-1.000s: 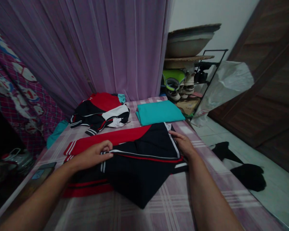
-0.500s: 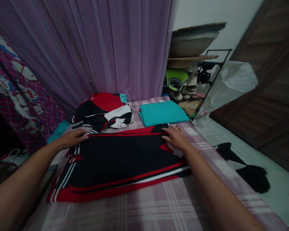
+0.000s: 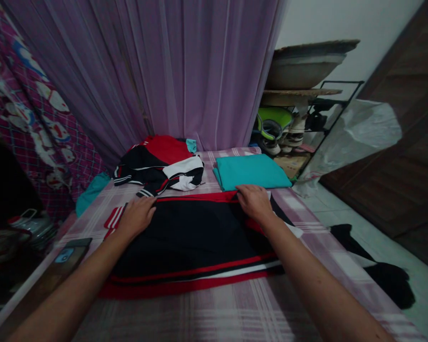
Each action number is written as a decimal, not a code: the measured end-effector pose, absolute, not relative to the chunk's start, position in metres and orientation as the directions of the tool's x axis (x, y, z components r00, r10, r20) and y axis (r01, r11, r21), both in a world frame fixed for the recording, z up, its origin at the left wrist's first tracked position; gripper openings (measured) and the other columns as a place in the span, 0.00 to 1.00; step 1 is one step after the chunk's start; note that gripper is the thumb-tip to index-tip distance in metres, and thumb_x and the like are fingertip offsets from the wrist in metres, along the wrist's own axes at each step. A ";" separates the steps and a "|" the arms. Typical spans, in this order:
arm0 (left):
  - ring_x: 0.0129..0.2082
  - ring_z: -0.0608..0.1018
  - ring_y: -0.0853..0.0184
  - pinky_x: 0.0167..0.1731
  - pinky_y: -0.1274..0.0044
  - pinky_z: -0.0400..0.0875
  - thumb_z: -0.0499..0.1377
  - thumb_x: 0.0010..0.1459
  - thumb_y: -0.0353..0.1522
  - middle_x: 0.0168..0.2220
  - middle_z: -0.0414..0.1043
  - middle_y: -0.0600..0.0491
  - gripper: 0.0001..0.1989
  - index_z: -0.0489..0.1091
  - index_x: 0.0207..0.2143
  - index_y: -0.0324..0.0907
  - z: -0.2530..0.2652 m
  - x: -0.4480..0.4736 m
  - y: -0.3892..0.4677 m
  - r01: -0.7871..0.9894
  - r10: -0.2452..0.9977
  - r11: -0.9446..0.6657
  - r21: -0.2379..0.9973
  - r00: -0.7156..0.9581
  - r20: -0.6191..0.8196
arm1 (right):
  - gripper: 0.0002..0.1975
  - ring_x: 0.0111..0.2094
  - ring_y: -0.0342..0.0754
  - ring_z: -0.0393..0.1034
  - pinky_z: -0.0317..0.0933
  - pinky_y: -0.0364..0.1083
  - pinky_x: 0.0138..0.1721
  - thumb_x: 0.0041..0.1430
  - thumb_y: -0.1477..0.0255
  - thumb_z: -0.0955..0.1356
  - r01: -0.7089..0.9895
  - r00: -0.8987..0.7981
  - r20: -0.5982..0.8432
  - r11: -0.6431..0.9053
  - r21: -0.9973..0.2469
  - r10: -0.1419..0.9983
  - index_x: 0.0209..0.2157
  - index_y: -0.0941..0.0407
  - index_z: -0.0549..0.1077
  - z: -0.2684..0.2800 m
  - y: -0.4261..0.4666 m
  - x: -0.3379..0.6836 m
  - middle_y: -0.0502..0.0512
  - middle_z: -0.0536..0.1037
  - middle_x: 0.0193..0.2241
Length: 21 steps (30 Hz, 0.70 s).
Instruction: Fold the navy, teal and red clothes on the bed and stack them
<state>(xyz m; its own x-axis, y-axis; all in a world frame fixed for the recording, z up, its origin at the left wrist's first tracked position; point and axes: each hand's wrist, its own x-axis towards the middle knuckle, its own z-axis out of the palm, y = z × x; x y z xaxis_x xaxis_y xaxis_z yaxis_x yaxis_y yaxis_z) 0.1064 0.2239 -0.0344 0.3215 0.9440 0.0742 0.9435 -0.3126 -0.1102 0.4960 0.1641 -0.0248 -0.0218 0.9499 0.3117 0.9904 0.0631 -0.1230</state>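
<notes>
1. I am seeing a purple curtain [image 3: 199,71] filling the upper centre of the frame, its folds hanging down to the far edge of the work surface.
2. A plaid cover [image 3: 214,318] is spreading over the surface across the lower centre and is carrying the clothes.
3. A brown panelled door [image 3: 395,118] is standing along the right edge. A patterned fabric [image 3: 39,104] is hanging at the upper left.
4. The dark navy garment [image 3: 192,237] with red and white trim is lying flat in the centre of the frame, below the other clothes. A red cuff with white stripes is showing at its left end; the right forearm is partly covering its right end.
5. A translucent plastic bag [image 3: 364,128] is hanging beside a black rack [image 3: 345,82] at the upper right.
6. A red, black and white clothing bundle [image 3: 160,152] is lying loosely left of centre, just above the garment.
7. A folded teal cloth [image 3: 251,172] is lying right of centre, near the right hand [image 3: 254,203].
8. The right hand is resting palm down on the garment's upper right edge, fingers bent; I cannot tell whether they are pinching cloth.
9. The left hand [image 3: 137,216] is resting on the upper left edge, thumb standing apart from the fingers; I cannot tell whether it is gripping.
10. A dark phone [image 3: 74,251] is lying at the lower left, near the left forearm.
</notes>
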 end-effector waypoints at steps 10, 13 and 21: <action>0.69 0.54 0.50 0.63 0.49 0.45 0.45 0.64 0.49 0.70 0.50 0.45 0.34 0.54 0.67 0.43 -0.067 0.125 0.205 0.970 0.974 -0.227 -0.083 0.225 -0.033 | 0.30 0.68 0.55 0.47 0.39 0.62 0.67 0.69 0.55 0.57 0.849 -0.434 0.025 0.418 -0.324 0.900 0.66 0.54 0.58 -0.045 0.177 0.344 0.60 0.55 0.68; 0.69 0.53 0.50 0.63 0.48 0.46 0.46 0.63 0.50 0.70 0.50 0.45 0.35 0.54 0.68 0.43 -0.067 0.122 0.205 0.972 0.974 -0.226 -0.060 0.224 -0.038 | 0.32 0.69 0.55 0.44 0.36 0.62 0.67 0.69 0.54 0.55 0.899 -0.375 -0.022 0.358 -0.252 0.927 0.67 0.55 0.56 -0.058 0.179 0.381 0.60 0.53 0.69; 0.69 0.53 0.48 0.62 0.45 0.45 0.45 0.63 0.51 0.70 0.48 0.45 0.36 0.52 0.68 0.44 -0.067 0.123 0.205 0.975 0.974 -0.222 -0.021 0.220 -0.049 | 0.27 0.67 0.56 0.52 0.44 0.65 0.64 0.70 0.60 0.53 1.000 0.018 0.087 -0.016 -0.019 0.996 0.65 0.53 0.60 -0.090 0.160 0.537 0.60 0.60 0.66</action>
